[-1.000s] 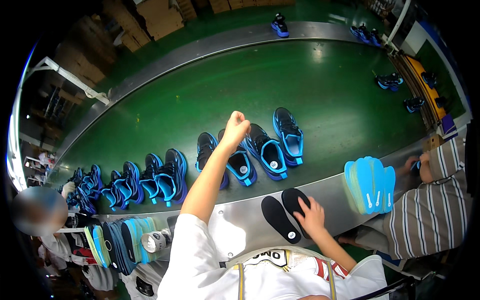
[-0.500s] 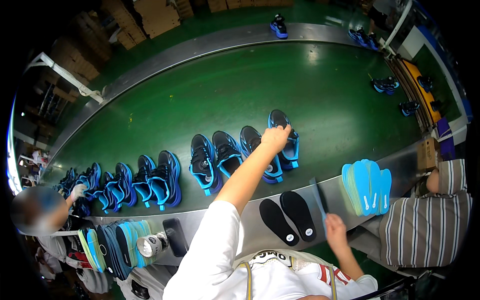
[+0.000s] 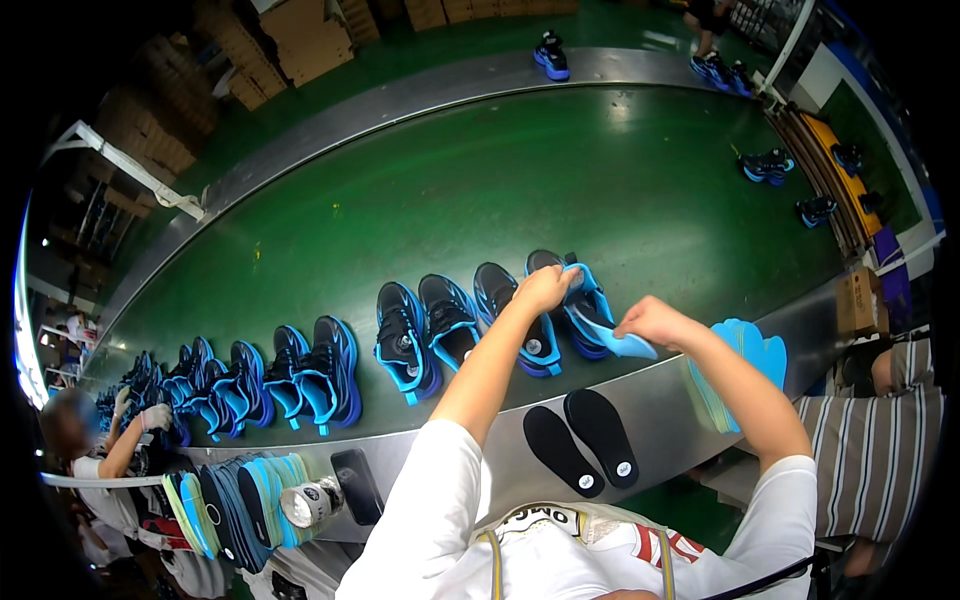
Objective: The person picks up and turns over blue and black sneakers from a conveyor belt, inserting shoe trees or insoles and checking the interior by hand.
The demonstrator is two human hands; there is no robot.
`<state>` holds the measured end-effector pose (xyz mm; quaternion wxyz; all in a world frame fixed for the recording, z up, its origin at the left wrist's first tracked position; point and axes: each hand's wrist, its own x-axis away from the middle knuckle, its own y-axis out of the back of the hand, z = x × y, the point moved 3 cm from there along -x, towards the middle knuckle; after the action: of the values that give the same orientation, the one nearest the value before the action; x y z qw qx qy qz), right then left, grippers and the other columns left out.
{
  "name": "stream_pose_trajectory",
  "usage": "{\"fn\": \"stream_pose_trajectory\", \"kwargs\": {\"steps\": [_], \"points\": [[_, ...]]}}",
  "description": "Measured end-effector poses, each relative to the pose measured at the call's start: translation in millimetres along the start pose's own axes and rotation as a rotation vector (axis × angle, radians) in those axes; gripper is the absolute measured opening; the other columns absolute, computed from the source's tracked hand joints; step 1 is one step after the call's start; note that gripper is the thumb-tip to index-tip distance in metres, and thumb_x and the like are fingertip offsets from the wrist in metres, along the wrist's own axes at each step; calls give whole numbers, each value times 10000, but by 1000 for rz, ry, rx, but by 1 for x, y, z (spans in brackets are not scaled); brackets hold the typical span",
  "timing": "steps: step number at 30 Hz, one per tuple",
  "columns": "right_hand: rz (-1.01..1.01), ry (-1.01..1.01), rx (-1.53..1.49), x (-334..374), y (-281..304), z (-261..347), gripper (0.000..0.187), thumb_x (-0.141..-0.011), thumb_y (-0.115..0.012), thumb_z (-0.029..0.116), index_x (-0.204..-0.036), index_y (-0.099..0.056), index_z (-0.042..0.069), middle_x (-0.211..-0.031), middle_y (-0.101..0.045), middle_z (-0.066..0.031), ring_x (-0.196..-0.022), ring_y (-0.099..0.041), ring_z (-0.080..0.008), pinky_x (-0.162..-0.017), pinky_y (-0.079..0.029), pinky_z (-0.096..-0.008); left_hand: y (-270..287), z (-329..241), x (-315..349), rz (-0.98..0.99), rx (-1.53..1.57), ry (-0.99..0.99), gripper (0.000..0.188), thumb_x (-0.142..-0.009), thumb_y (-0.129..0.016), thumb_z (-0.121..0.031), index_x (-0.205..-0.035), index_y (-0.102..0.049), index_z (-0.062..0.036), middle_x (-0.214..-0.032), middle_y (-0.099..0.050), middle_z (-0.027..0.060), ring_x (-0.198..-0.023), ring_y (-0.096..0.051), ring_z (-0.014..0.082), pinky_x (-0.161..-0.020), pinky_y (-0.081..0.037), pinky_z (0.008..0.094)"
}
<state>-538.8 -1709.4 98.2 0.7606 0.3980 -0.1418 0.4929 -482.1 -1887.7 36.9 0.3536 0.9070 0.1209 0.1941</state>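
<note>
My left hand [image 3: 543, 290] grips the tongue area of the rightmost black-and-blue sneaker [image 3: 592, 349] in the near row, tilting it with its opening facing me. In my right hand [image 3: 655, 324] is a light blue insole [image 3: 625, 346], pinched near its heel end. The insole's front part reaches into the sneaker's opening; how far in is hidden. Just left stands another sneaker [image 3: 494, 288], partly behind my left forearm, with a white round label showing inside. Two black insoles [image 3: 601, 437] with white round stickers lie side by side on the metal ledge below my hands.
A stack of light blue insoles [image 3: 752, 352] lies right, partly behind my right forearm. More sneakers [image 3: 335, 367] line the green belt [image 3: 400, 190] leftward. Further left are a phone [image 3: 357, 485], a white roll [image 3: 311, 502], insole stacks [image 3: 235, 505] and a co-worker's gloved hand [image 3: 157, 417].
My right hand has risen from beside the black insoles to the sneaker, bringing the light blue insole to its opening. The sneaker is now tilted in my left hand.
</note>
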Motion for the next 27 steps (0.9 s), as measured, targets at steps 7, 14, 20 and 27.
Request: {"fn": "stream_pose_trajectory", "kwargs": {"steps": [7, 14, 20, 27], "points": [[-248, 320, 654, -51, -47, 2, 167, -682, -476, 71, -737, -611, -11, -875, -547, -211, -819, -555, -313, -739, -446, -370, -1, -1, 0, 68, 49, -17, 502, -823, -384, -444, -841, -555, 27, -812, -564, 229, -810, -539, 350, -704, -404, 392], [-504, 484, 740, -44, -65, -4, 140, -715, -503, 161, -777, -531, 38, -885, -454, -157, -852, -457, -286, -715, -429, -358, -11, 11, -7, -6, 95, -140, 475, -809, -426, -418, -777, -557, 38, -722, -560, 229, -688, -556, 348, -607, -420, 390], [23, -36, 846, -38, -46, 16, 440, -659, -578, 387, -918, -590, 31, -961, -572, -145, -920, -538, -273, -785, -433, -341, -5, -1, 6, -41, 101, -60, 523, -723, -490, -511, -752, -566, 6, -647, -579, 157, -653, -583, 272, -596, -436, 355], [15, 211, 941, -44, -54, 11, 226, -678, -525, 118, -851, -601, -5, -929, -563, -171, -880, -553, -286, -731, -464, -360, -3, 2, 10, 35, 156, 33, 548, -747, -431, -517, -728, -561, 15, -689, -576, 185, -713, -575, 306, -643, -423, 372]]}}
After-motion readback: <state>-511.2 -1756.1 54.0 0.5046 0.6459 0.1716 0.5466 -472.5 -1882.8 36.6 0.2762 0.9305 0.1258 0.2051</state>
